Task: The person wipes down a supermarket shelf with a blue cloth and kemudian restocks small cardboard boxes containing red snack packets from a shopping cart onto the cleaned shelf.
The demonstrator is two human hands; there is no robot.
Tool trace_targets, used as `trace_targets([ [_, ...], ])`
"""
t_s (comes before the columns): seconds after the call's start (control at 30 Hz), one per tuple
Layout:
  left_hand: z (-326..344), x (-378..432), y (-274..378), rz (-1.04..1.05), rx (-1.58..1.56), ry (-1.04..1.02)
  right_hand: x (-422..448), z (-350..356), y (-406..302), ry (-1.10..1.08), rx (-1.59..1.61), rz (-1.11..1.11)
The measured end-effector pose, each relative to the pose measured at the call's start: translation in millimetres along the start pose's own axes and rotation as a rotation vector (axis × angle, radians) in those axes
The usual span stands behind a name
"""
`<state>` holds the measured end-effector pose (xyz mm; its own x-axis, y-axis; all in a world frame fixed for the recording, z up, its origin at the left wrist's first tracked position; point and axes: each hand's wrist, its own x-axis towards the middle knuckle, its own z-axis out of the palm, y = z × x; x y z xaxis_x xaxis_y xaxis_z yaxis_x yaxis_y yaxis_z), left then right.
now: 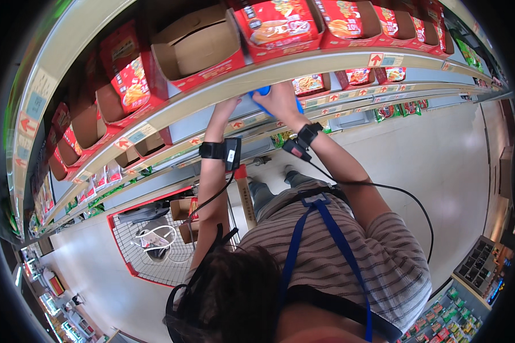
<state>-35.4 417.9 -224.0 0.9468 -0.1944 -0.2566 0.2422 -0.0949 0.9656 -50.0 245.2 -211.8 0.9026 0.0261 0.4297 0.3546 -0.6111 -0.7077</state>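
My right hand (281, 99) grips a flat blue object (264, 91) just below the front edge of the upper shelf. Only parts of the object show around the fingers, so what it is cannot be told. My left hand (228, 106) reaches in beside it at the lower shelf (193, 124), its fingers mostly hidden by the upper shelf's edge (262, 77). Whether it touches anything is unclear. Above the hands stand red display cartons of food pouches (279, 25), and one open carton (197, 47) shows its bare cardboard inside. Both wrists wear black strapped devices with cables.
A red-rimmed wire shopping cart (154, 253) stands at my left, holding cardboard boxes (184, 214), a white cable (171, 233) and dark cloth (143, 212). Price tags (382, 59) line the shelf edges. Green packets (386, 112) lie on the lowest shelf. Another product display (450, 317) is at lower right.
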Motion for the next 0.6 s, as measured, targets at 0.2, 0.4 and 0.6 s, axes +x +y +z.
trace_targets([
  [0.2, -11.9, -1.3, -16.6, 0.006, 0.054, -0.13, -10.9, 41.5, 33.7, -0.163, -0.518, 0.095],
  [0.4, -50.7, -10.4, -27.8, 0.036, 0.211, -0.189, -12.8, 55.0, 9.9, -0.226, -0.687, 0.341],
  [0.6, -84.1, -30.3, -33.7, 0.112, 0.188, -0.163, -16.3, 54.0, -6.5, -0.328, -0.811, 0.461],
])
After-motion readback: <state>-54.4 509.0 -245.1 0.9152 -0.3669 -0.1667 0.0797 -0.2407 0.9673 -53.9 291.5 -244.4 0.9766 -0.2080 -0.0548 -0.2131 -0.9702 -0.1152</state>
